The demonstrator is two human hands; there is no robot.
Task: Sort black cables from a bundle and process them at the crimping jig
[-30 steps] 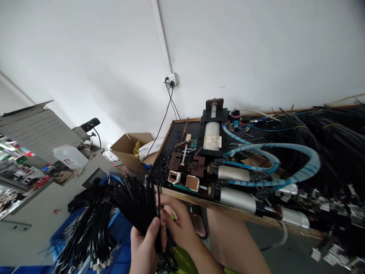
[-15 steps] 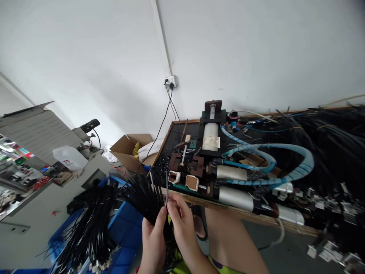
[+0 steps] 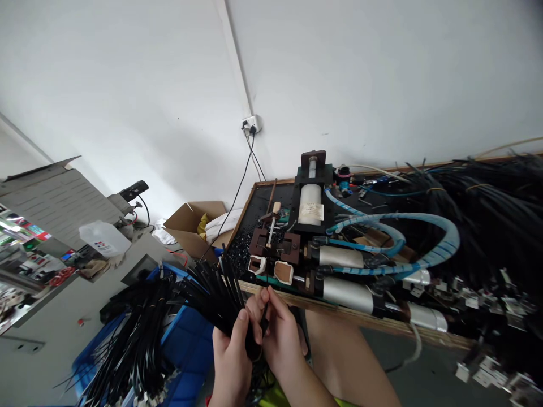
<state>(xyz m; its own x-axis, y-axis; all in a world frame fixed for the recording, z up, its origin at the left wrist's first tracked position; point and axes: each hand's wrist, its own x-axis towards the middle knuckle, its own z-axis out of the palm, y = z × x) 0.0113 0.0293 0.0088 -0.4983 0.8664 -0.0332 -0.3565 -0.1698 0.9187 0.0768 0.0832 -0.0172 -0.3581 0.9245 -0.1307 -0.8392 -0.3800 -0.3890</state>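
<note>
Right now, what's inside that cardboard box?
Inside the cardboard box, I see something yellow and something white. What's under them is covered up, so I can't tell.

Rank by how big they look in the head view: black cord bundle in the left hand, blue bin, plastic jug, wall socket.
1. Blue bin, partly covered
2. Black cord bundle in the left hand, enlarged by nearness
3. Plastic jug
4. Wall socket

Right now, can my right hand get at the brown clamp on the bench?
Probably yes: your right hand is near the bench edge, and only the pale-rimmed blocks stand before the brown clamp. That hand seems to pinch a black strand, though, which it might need to release.
</note>
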